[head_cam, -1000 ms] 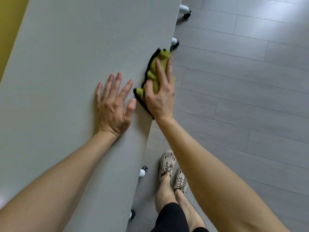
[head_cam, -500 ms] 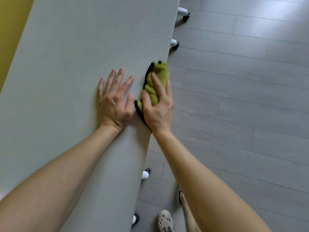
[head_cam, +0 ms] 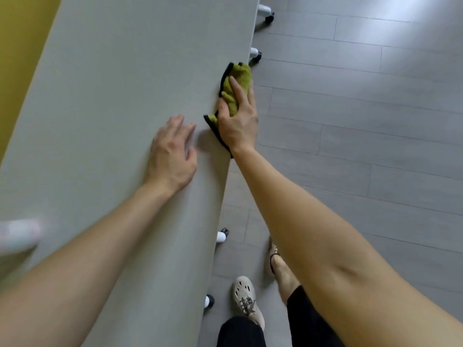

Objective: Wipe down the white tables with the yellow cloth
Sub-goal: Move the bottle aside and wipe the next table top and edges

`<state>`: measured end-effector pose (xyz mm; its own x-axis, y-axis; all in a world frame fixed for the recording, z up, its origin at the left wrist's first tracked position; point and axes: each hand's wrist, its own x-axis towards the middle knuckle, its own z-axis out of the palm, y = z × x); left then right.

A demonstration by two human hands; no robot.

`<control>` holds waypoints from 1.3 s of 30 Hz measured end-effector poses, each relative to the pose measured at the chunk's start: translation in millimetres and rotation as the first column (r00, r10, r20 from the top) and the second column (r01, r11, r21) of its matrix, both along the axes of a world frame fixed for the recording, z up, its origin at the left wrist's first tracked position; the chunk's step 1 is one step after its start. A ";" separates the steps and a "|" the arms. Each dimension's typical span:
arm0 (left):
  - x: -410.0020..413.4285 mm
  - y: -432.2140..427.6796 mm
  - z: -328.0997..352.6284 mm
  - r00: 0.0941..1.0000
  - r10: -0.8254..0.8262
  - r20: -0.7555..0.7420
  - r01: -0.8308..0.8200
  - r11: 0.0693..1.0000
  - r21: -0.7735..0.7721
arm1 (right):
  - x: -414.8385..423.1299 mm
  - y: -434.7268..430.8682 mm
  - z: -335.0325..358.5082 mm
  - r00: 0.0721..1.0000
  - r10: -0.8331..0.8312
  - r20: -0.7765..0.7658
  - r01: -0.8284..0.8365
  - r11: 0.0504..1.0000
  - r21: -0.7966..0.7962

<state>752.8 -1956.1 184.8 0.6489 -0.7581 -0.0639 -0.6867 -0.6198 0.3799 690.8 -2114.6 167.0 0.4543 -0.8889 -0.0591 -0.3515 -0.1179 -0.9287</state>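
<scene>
The right hand had pushed the yellow cloth forward again along the near edge of the white table; half a second before, the cloth lay further back from the small white caster, and now its front corner was almost level with it. The cloth sat bunched on the very edge of the top, under the palm; the fingers lay close together and nearly straight on it, pressing it down, with the thumb against its table side; the outer fingers reached over the edge, and how far they went I could not tell.

The left hand had changed more; before, it lay flat with the fingers spread, the thumb just beside the cloth; now its fingers were drawn together and loosely bent, holding nothing, and a gap had opened between the two hands. Whether its palm touched the table, the picture did not show.

One shoe was set forward on the grey floor; in my judgement the person was walking along and wiping the edge strip in short strokes, with much of the table ahead probably not yet done.
</scene>
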 end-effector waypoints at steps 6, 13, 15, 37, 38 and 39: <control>-75.5 107.5 -13.8 0.982 -0.035 0.187 0.034 0.999 0.012 | -122.5 154.1 -10.5 0.993 0.101 0.053 -0.105 0.992 0.071; -83.8 131.5 -27.5 0.965 -0.064 0.256 0.073 0.997 -0.027 | -50.5 71.5 -3.7 0.998 0.041 -0.040 -0.039 0.998 0.046; -82.2 130.7 -28.3 0.962 -0.061 0.267 0.073 0.997 -0.035 | -37.3 56.6 -2.3 0.999 0.004 -0.053 -0.003 1.000 0.024; -78.6 124.7 -31.8 0.954 -0.072 0.291 0.089 0.995 -0.044 | -137.1 191.6 -2.6 0.998 -0.032 0.063 0.028 0.997 0.070; -78.8 124.8 -31.3 0.957 -0.072 0.282 0.088 0.995 -0.044 | -163.6 224.2 -4.3 0.997 -0.010 0.072 0.004 0.996 0.086; -79.5 125.4 -30.5 0.960 -0.068 0.271 0.083 0.996 -0.043 | -191.5 258.9 -3.0 0.997 0.024 0.068 -0.031 0.994 0.106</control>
<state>673.2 -1830.7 154.3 0.5774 -0.8031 0.1470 -0.8120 -0.5462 0.2056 499.3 -1855.7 164.0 0.4846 -0.8662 -0.1215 -0.2861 -0.0256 -0.9579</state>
